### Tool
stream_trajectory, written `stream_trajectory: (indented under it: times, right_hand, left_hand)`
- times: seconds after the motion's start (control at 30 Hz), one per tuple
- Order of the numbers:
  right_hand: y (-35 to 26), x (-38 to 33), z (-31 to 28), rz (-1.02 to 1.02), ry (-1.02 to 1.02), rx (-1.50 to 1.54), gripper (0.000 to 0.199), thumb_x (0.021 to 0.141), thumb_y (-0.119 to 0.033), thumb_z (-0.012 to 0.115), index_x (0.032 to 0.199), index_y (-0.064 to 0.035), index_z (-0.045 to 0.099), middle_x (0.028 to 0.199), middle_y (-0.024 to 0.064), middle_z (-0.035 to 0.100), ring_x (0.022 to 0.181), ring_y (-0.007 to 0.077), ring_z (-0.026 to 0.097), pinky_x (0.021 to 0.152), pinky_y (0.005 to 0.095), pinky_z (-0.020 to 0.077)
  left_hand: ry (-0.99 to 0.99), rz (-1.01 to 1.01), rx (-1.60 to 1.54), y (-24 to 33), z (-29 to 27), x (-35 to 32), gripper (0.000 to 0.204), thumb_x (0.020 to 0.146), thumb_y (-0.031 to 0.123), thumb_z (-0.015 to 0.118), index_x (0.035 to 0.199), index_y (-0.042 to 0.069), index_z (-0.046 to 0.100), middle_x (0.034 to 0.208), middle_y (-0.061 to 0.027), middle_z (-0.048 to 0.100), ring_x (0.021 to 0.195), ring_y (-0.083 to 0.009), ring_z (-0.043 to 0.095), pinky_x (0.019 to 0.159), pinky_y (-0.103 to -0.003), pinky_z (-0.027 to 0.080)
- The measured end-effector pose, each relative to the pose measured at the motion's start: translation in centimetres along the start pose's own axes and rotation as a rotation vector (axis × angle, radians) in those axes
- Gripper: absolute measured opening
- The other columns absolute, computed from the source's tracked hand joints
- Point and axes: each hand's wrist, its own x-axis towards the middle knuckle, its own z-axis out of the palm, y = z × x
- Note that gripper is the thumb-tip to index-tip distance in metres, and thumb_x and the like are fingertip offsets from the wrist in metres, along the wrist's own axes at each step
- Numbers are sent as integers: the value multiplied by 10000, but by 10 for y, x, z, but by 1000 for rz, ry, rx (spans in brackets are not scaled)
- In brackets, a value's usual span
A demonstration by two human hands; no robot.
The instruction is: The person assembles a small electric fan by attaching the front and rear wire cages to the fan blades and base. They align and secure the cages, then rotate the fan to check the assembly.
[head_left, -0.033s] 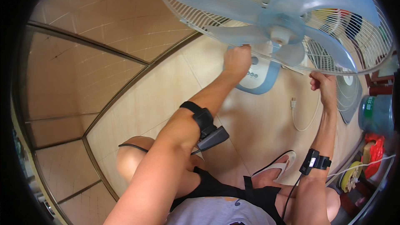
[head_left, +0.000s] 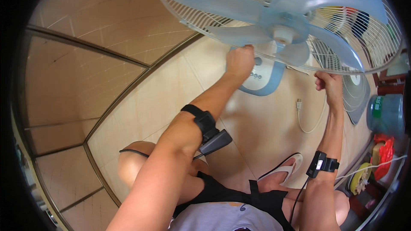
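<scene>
A standing fan with pale blue blades and a white wire rear guard leans toward me, its front uncovered. My left hand is closed on the guard's lower rim, just above the fan's blue and white base. My right hand grips the same rim further right. A second round guard lies on the floor behind my right hand. Each forearm carries a black strap with a small device.
The fan's white cord and plug trail over the beige tiled floor. A blue-green water jug, a red bag and a yellow roll stand at the right. A white sandal is on my foot.
</scene>
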Motion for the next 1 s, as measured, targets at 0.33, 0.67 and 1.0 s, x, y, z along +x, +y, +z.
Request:
stream_trajectory:
  times: [0.33,0.67,1.0]
  right_hand:
    - [36,1,47,104,-135,266,289,950,-274,660,995,8,708,792,45,684,639,117,651,590,254,553]
    - [41,4,51,45,-121,318,268,949,-205,634,966,53,706,791,98,696,622,147,662,600,265,558]
    - [31,2,40,62,-66,239,226,913,-170,625,909,41,707,714,86,678,548,155,641,545,270,541]
  left_hand:
    - [40,-15,4,29,-14,0,259,980,179,498,886,9,669,752,-206,697,708,-391,694,658,-497,552]
    - [79,4,-25,10,-3,4,192,954,189,564,928,41,683,724,-204,681,668,-407,671,634,-508,538]
    - [63,14,-56,5,-5,3,201,953,193,576,928,31,693,725,-205,683,664,-404,672,641,-503,541]
